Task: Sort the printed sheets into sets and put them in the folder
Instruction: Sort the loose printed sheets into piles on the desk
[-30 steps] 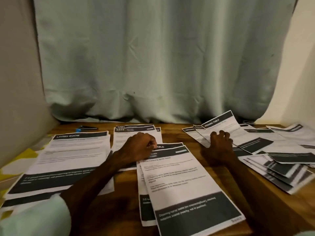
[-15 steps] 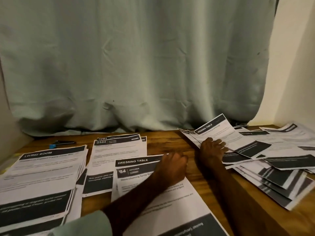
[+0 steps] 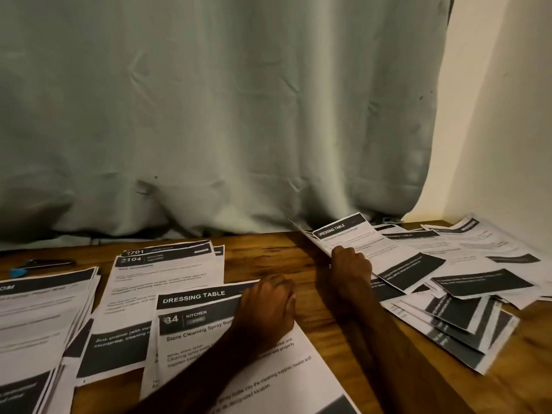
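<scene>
The right grip was closed, fingers curled on the left edge of a loose DRESSING TABLE sheet atop the unsorted pile at 3 o'clock on the tabletop; the left grip lay curled on the near stack at 6 o'clock (whether it pinched anything I could not tell). The step seemed to be sorting: next, that sheet likely had to lift free without dragging its neighbours and cross to the near stack, which showed the same heading.

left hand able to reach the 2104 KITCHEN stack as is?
Probably yes. The curled left hand rests on the white DRESSING TABLE pile; the white paper stack headed 2104 KITCHEN lies just beside it, top sheet mostly uncovered, nothing between.
</scene>
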The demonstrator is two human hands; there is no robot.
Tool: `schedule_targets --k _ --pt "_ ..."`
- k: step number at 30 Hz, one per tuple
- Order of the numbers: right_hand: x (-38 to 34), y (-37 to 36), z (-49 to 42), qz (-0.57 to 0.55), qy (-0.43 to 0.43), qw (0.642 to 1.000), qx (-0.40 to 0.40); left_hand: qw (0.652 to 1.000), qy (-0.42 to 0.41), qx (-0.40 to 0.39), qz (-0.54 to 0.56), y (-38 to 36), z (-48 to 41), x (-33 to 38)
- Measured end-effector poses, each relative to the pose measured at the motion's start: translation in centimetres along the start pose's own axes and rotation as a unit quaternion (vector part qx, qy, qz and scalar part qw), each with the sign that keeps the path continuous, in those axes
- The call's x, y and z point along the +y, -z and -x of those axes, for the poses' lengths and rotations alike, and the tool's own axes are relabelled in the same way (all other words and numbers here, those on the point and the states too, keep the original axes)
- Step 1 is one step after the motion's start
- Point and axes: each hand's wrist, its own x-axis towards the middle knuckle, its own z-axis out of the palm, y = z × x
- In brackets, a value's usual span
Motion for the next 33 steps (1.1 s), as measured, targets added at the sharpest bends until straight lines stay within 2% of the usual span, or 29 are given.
schedule_targets --k 7,10,14,17,20,28,31,33 --pt "-0.3 0.4 0.5 -0.009 0.011 1.0 0.015 1.0 -0.004 0.016 0.003 0.5 0.1 0.3" --pt "-0.8 1.0 0.1 0.022 -0.002 1.0 0.011 1.0 -0.009 0.012 0.003 0.4 0.0 0.2" --pt "0.6 0.7 -0.6 0.023 -0.055 0.996 -0.061 1.0 -0.015 0.016 -0.001 0.4 -0.1 0.0" --pt "2.2 0.5 -0.7 -0.058 -0.088 0.989 -0.102 1.0 -0.015 0.016 0.0 0.4 -0.1 -0.1" --pt "2.5 0.7 0.1 -0.09 -0.068 0.987 -0.111 1.0 -0.017 0.019 0.01 0.2 -0.1 -0.3" --pt "-0.5 2.0 1.5 -0.017 0.0 0.998 -0.062 0.999 -0.003 0.023 0.041 -0.3 -0.5 -0.9" --pt "-2.0 2.9 2.5 0.017 0.037 0.998 -0.043 0.994 0.037 0.03 0.094 -0.4 -0.8 -1.1" --pt "-3.2 3.2 3.4 0.017 0.064 0.997 -0.033 0.978 0.098 0.047 0.179 -0.3 -1.0 -1.3"
